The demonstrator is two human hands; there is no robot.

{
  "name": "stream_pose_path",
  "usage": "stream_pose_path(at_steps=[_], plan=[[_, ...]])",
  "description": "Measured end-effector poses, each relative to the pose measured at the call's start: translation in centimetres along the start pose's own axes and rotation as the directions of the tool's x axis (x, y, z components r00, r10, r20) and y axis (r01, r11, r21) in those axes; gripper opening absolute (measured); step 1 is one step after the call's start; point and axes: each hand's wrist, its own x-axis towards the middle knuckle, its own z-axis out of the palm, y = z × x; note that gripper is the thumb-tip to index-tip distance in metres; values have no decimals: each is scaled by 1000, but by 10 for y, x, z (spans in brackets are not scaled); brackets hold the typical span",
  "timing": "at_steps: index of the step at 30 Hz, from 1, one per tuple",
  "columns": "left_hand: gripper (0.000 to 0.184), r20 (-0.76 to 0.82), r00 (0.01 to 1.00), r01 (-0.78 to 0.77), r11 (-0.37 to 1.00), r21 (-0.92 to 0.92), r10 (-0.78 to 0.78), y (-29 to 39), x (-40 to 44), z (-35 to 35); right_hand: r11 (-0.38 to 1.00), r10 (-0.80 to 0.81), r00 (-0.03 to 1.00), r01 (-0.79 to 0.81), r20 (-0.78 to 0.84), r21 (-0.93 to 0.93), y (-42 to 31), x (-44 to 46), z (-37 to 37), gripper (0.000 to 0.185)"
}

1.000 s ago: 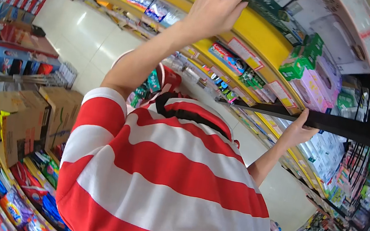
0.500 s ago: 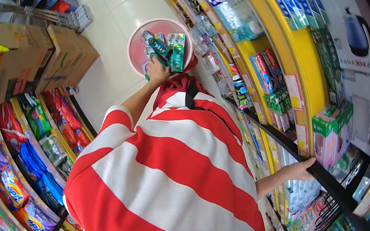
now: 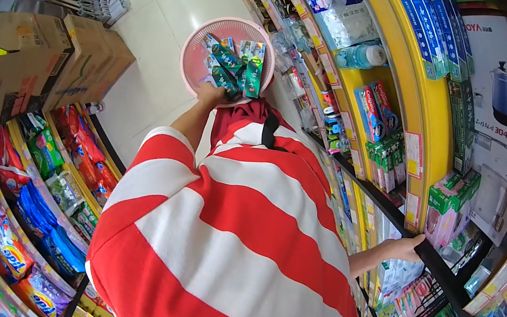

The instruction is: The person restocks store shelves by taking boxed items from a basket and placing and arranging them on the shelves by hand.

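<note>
Curled at the near rim of a pink basket (image 3: 187, 57) is my left hand (image 3: 210, 94), against the end of a dark green box (image 3: 226, 81); its fingertips are hidden, so what it grips is unclear. Several green and pale boxes lie jumbled in the basket, one green box (image 3: 253, 77) towards its right side. My right hand (image 3: 404, 247) is closed round the edge of a black rail (image 3: 446, 272) on the right, below a pink-and-green package (image 3: 450, 201).
Yellow shelves (image 3: 411, 90) on the right carry Colgate boxes (image 3: 375, 111), blue boxes (image 3: 426, 33) and a kettle carton (image 3: 497, 83). Cardboard cartons (image 3: 31, 69) stand at left above bagged detergent (image 3: 10, 250). Pale floor tiles (image 3: 155, 71) show between the two sides.
My left hand went from a dark green box on the upper shelf down to the basket, then drew back slightly to its near rim. My right hand stays on the black rail. The view has turned.
</note>
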Motion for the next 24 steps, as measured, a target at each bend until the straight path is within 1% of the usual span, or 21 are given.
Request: stream_pose_path(at_steps=[3, 4, 6, 8, 9, 12, 13, 14, 16, 17, 18, 19, 20, 21, 22, 23, 24], plan=[[79, 76, 994, 68, 991, 115, -77, 26, -42, -26, 1000, -23, 1000, 23, -11, -11, -1, -1, 1, 44], [78, 71, 994, 73, 987, 143, -83, 35, -55, -33, 1000, -20, 1000, 20, -22, -10, -5, -3, 3, 44], [77, -24, 998, 55, 984, 169, -52, 50, -77, -44, 1000, -17, 999, 17, -29, -14, -8, -4, 4, 45], [71, -226, 971, -36, 979, 200, 82, 60, -88, -42, 1000, -17, 1000, 16, -25, -25, -9, -4, 4, 45], [69, -320, 934, -86, 971, 224, 157, 64, -89, -43, 1000, -9, 1000, 9, -16, -28, -9, -4, 4, 44], [63, -354, 867, -309, 936, 170, 350, 81, -73, -40, 999, 12, 1000, -13, -27, -30, 0, 0, 1, 44], [66, -331, 809, -486, 870, 91, 486, 82, -59, -38, 999, 23, 999, -24, -38, -35, 6, 2, 0, 45], [69, -273, 870, -433, 901, -26, 410, 86, -47, -31, 999, 34, 998, -36, -53, -41, 11, 4, -2, 45], [76, -109, 956, -289, 931, -224, 271, 100, -31, -21, 991, 22, 998, -30, -62, -129, 12, 3, -3, 47], [85, -77, 961, -275, 923, -270, 264, 85, 18, 5, 997, 17, 998, -22, -57, -80, 13, 2, -3, 48], [90, -68, 978, -209, 940, -268, 198, 86, 35, 14, 1000, 9, 999, -11, -52, -30, 16, 1, -3, 48], [96, -60, 990, -141, 954, -265, 130, 86, 45, 20, 999, -11, 999, 8, -46, -45, 20, 1, -5, 50], [102, 51, 970, -234, 969, -72, 238, 79, 64, 19, 998, -29, 999, 27, -38, -60, 22, 3, -6, 51], [108, 52, 982, -182, 983, 1, 182, 87, 56, 16, 994, 24, 999, -28, -39, -108, 8, -3, -3, 52], [114, 53, 991, -129, 989, 74, 125, 97, 46, 13, 994, 45, 998, -49, -50, -94, 2, -5, -1, 52], [116, 60, 998, 40, 975, -218, -27, 113, 16, -1, 997, 25, 999, -29, -48, -73, 0, -6, 0, 51], [114, 61, 997, 73, 925, -374, -54, 110, 24, 5, 999, 5, 999, -8, -44, -53, -1, -7, 1, 50]])
